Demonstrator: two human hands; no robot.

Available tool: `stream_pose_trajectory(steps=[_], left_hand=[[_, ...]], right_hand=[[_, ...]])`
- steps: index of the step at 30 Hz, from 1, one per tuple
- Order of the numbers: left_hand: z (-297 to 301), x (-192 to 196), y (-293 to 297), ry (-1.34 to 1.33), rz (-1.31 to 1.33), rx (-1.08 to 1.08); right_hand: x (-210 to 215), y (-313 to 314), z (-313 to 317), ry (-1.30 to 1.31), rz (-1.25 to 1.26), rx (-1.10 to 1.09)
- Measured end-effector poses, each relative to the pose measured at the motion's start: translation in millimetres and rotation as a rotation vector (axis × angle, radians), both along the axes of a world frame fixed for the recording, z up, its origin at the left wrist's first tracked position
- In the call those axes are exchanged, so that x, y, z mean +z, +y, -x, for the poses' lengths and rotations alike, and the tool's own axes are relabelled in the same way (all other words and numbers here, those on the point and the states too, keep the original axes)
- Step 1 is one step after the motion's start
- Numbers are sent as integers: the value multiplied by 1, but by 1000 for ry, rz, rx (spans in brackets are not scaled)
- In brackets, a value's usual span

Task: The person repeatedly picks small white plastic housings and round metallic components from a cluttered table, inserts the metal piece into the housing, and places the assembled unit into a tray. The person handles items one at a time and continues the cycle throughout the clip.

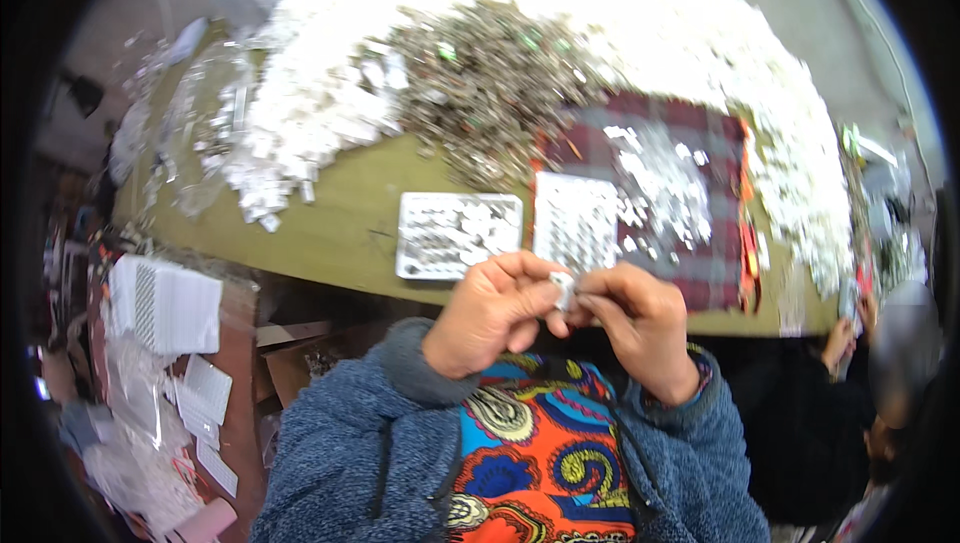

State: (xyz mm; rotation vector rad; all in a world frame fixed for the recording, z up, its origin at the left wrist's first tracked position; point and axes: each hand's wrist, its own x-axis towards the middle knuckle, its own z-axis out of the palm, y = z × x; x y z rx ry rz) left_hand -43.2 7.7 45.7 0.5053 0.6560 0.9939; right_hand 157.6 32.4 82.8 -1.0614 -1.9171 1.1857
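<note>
In front of my chest, at the table's near edge, both hands meet around a small whitish piece [564, 291], too small and blurred to name. My left hand [488, 311] pinches it between thumb and forefinger. The fingertips of my right hand [642, 325] close on its other side. Just beyond the left hand lies a white tray [403, 243] holding rows of small pale and silvery pieces. A second white tray [575, 186] with similar rows stands beyond the right hand, partly on a dark plaid cloth [705, 278].
Clear shiny bits [665, 183] lie scattered on the cloth. Behind the trays rises a heap of thin metallic pieces [490, 78], ringed by a large white pile [310, 113] on the green table [335, 213]. Stacked white sheets [185, 308] stand left; another person's hand [838, 345] shows right.
</note>
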Motion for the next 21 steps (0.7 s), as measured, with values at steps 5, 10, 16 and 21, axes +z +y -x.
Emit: stream_pose_trajectory(steps=[5,10,16,21], left_hand=[[9,-2,-2,-66,-39,40],[20,-7,-8,46,-59,32],[43,10,-10,-185,-5,-21],[74,20,-7,-359,-100,58]], right_hand=[[1,0,20,33,-31,-41],[-7,1,36,-5,-57,32],[8,17,38,137,122,151],[-1,87,61,-227,-365,165]])
